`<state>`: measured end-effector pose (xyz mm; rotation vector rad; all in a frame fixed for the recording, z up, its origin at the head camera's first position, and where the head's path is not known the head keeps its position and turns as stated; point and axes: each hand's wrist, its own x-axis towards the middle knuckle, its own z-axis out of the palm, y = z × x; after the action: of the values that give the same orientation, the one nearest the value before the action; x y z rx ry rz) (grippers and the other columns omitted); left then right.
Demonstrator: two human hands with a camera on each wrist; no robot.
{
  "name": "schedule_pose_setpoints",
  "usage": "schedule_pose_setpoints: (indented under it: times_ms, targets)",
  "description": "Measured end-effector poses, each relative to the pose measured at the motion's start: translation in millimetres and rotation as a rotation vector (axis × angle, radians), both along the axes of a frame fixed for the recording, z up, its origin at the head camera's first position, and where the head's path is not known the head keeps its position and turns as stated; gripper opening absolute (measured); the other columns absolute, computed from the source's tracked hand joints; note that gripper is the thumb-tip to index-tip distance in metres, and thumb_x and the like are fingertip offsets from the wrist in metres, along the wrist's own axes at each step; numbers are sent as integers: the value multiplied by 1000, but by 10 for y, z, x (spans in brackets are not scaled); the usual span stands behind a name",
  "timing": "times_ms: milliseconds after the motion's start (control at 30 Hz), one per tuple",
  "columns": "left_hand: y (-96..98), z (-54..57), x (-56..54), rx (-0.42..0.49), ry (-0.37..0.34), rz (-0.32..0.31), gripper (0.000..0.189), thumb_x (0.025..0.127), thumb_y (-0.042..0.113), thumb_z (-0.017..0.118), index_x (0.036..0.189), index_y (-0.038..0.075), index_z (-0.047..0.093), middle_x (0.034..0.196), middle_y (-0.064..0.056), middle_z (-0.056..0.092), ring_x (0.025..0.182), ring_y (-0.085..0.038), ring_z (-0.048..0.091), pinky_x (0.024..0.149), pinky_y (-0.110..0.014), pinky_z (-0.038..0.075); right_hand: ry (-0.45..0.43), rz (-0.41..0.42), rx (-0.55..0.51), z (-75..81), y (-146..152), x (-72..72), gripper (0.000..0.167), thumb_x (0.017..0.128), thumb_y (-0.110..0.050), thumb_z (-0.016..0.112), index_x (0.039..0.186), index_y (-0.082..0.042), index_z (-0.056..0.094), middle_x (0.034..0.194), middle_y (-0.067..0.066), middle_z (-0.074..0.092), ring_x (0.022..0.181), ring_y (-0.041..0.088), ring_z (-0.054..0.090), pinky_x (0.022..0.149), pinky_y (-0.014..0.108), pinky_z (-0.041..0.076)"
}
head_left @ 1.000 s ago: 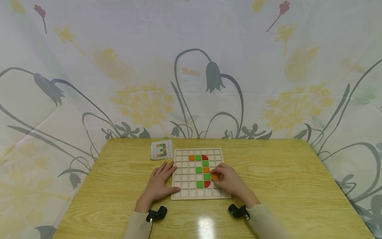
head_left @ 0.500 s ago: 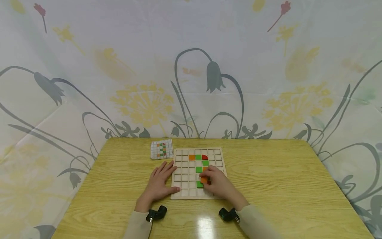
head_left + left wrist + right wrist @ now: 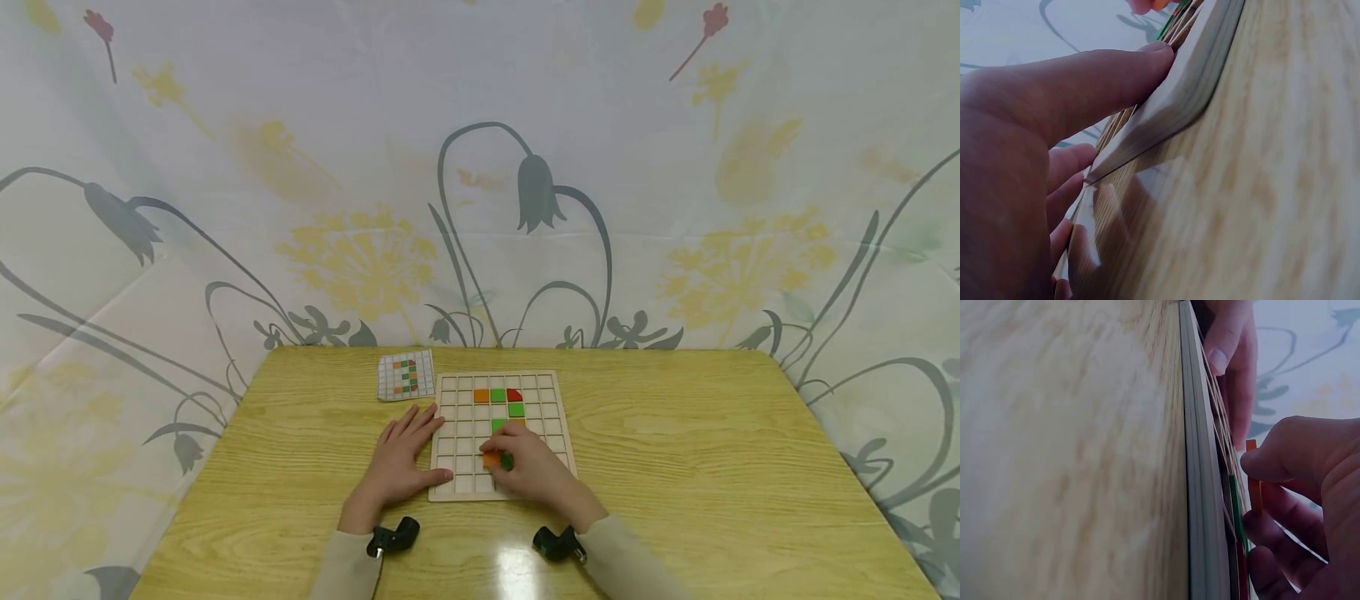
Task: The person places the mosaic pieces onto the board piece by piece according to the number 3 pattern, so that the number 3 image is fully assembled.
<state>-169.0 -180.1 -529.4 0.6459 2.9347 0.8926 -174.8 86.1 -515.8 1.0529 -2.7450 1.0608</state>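
Observation:
My right hand (image 3: 532, 467) pinches an orange square tile (image 3: 1254, 478) between thumb and fingers, close over the lower middle of a wooden grid board (image 3: 465, 492). A green tile (image 3: 507, 460) shows just beside it under the fingers. My left hand (image 3: 405, 458) lies spread at the board's left side, with its thumb (image 3: 1154, 56) on the rim. Set in the upper cells are an orange tile (image 3: 482, 396), a green tile (image 3: 498, 395), a red rounded tile (image 3: 513, 395) and another green tile (image 3: 516, 410). The right hand hides part of the lower tiles.
A printed pattern card (image 3: 406, 375) lies behind the left hand, at the board's upper left corner. The wooden table (image 3: 675, 433) stretches to both sides. A flower-printed cloth (image 3: 480, 208) hangs behind the table's far edge.
My right hand has carried the orange tile from the board's right side leftward and slightly nearer, past the red tile to the green one in the lower row. The left hand has stayed put.

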Motion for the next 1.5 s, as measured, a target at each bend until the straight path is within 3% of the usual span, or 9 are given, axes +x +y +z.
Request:
schedule_pose_setpoints:
  times_ms: [400,767,967,1200,1500]
  targets:
    - [3,-5,3,0,17,3,86,82,56,72,151,13,46,161,-3,30,150,-33,17,116,-62,11,-35,-11,45,-14,-42,4,23,89,-14,73,111,-14,73,110,-3,62,99,14,57,89,36,51]
    - [3,2,-8,-25,-8,13,86,82,58,71,152,14,45,162,-1,28,151,-30,14,117,-60,9,-92,2,5,-43,-3,-35,28,86,-13,74,114,-14,73,113,-1,64,103,16,58,92,37,50]
    - [3,-1,-8,-14,1,5,86,82,57,72,151,14,47,162,-3,30,151,-32,15,116,-62,10,-90,42,-46,-70,37,-73,21,86,-10,74,105,-16,72,105,-6,64,92,11,58,83,31,51]
    - [1,-27,-10,-2,20,6,86,81,55,73,151,12,47,161,-4,31,150,-33,17,115,-62,11,-116,19,-79,-62,66,-74,18,86,-9,74,101,-19,73,99,-9,64,76,9,51,68,27,45]
    - [-2,-3,-6,-16,-8,3,86,82,56,72,152,13,45,162,-2,29,151,-31,15,117,-61,9,-169,12,-120,-84,62,-72,14,87,-7,75,94,-19,75,99,-8,63,74,10,51,65,26,45]
